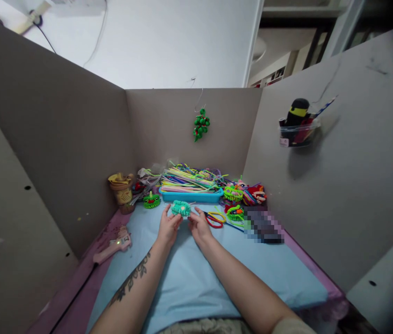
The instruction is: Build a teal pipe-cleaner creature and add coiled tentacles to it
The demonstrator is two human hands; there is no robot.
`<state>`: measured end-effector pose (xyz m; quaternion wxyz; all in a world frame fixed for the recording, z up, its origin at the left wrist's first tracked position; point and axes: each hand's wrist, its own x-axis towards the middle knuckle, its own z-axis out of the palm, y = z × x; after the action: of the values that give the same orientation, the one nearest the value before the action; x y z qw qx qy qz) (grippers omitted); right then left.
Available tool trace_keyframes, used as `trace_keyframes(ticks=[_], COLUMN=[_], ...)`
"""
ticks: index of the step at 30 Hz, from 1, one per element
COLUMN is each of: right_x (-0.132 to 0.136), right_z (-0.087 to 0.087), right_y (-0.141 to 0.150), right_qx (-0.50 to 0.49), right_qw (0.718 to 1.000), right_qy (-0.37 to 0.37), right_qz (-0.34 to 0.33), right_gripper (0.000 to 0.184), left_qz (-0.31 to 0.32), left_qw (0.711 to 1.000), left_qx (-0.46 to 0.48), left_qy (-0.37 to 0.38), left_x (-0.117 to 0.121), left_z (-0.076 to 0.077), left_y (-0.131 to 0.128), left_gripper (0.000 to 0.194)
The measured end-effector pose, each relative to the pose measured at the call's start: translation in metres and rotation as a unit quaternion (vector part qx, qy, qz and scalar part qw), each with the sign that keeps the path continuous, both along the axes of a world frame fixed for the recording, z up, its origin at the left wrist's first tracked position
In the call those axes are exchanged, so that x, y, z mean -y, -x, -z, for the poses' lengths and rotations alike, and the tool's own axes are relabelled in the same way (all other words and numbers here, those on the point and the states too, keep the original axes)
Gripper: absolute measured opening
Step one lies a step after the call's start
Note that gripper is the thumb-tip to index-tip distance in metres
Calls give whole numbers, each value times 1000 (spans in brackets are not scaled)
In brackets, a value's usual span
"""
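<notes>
A small teal pipe-cleaner piece with a pale centre is held between both hands above the light blue mat. My left hand pinches its left side with fingers closed. My right hand grips its right side, fingers curled. Both forearms reach forward from the bottom of the view.
A blue tray heaped with coloured pipe cleaners stands behind the hands. Green and red pipe-cleaner pieces and red-handled scissors lie to the right, a pink glue gun to the left. Grey partition walls enclose the desk; a wall cup holds pens.
</notes>
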<state>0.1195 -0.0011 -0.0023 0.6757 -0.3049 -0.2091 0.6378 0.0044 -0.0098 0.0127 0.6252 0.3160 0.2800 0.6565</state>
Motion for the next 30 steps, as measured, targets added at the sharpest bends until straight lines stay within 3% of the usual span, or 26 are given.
trace_keyframes(ticks=[2,5,9,20,24,30], right_x=[1,3,3,6,7,7], right_z=[-5,-12,-12,-10,-8,-8], right_y=[-6,-14,-16,-11,-10,-13], right_qx=[58,125,139,158,186,279], right_qw=[996,985,979,974,963,932], right_qy=[-49,-117,-125,-144,-173,-228], right_qz=[40,-25,-84,-78,-87,-36], right_gripper=[54,49,48,41,44,40], left_qz=[15,56,84,67,53,14], left_qw=[1000,996,992,995,996,993], left_qx=[-22,-61,-71,-69,-65,-98], left_qy=[4,-16,-58,-33,-34,-67], left_x=[0,1,3,10,10,8], left_z=[-1,0,1,-10,-8,-3], left_y=[2,2,1,-1,-1,-2], left_gripper=[91,94,99,99,95,88])
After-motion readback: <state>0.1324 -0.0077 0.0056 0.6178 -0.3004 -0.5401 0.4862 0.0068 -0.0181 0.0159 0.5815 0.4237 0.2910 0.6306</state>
